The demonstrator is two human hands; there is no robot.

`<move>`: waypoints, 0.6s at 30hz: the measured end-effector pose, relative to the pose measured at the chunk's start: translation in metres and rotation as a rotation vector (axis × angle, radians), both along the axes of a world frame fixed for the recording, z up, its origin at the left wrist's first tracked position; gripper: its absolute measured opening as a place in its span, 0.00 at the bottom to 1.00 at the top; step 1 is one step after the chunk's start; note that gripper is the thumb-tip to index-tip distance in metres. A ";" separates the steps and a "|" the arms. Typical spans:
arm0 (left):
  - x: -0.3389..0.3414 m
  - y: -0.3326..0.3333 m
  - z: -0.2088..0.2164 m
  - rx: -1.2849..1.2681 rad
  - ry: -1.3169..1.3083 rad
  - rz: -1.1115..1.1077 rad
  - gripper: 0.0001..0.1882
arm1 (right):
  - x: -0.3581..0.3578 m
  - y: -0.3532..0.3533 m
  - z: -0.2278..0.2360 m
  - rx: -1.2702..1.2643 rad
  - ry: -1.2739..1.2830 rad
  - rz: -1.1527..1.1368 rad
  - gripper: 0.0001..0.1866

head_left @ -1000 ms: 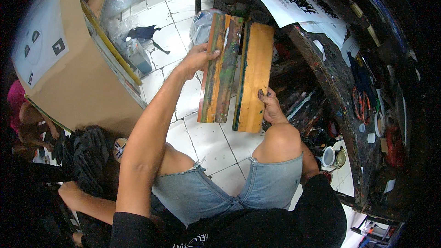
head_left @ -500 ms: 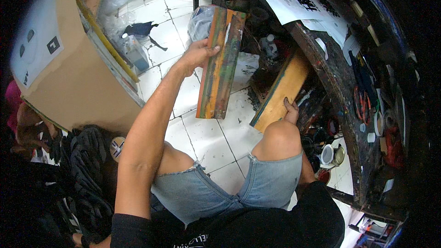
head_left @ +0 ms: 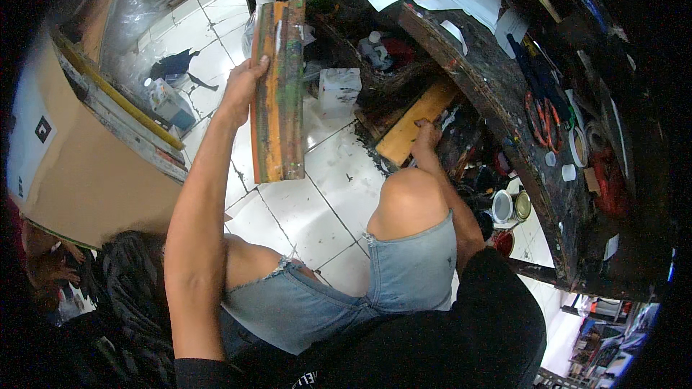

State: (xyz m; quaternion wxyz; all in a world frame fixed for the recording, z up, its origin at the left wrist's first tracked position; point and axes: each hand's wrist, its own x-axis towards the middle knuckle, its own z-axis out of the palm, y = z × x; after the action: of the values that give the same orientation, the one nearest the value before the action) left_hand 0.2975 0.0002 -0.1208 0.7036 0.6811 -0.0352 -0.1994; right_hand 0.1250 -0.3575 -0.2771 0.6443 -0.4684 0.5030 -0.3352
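Over the white tiled floor (head_left: 328,198), I have the left hand (head_left: 244,92) closed on the edge of a paint-streaked board (head_left: 280,94), held up and not yet put down. Rightward, past a white box (head_left: 339,92), a yellow board (head_left: 412,118) sits lower, its far end in among dark clutter (head_left: 470,142) beside the tabletop (head_left: 479,90). My right hand (head_left: 427,137) grips its near side. As I judge it, neither board is released; whether the yellow one rests on anything, I can't tell.
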 end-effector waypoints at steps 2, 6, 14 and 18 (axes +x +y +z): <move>0.001 0.003 0.000 -0.040 0.039 0.014 0.18 | 0.015 -0.011 -0.014 0.031 0.073 -0.021 0.23; -0.002 0.015 0.002 -0.046 0.070 0.102 0.16 | 0.055 -0.005 -0.035 -0.012 0.022 -0.068 0.28; 0.001 0.027 -0.003 -0.051 0.067 0.122 0.15 | 0.085 -0.084 -0.079 0.065 -0.150 -0.156 0.16; 0.005 -0.001 0.002 -0.156 0.097 0.030 0.15 | 0.025 -0.150 -0.064 0.250 -0.367 0.115 0.12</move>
State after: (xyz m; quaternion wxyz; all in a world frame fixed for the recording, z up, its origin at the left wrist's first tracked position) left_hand 0.3024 -0.0007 -0.1187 0.7582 0.6143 -0.0060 -0.2183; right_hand 0.1503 -0.5077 -0.3412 0.7960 -0.3439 0.3878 -0.3126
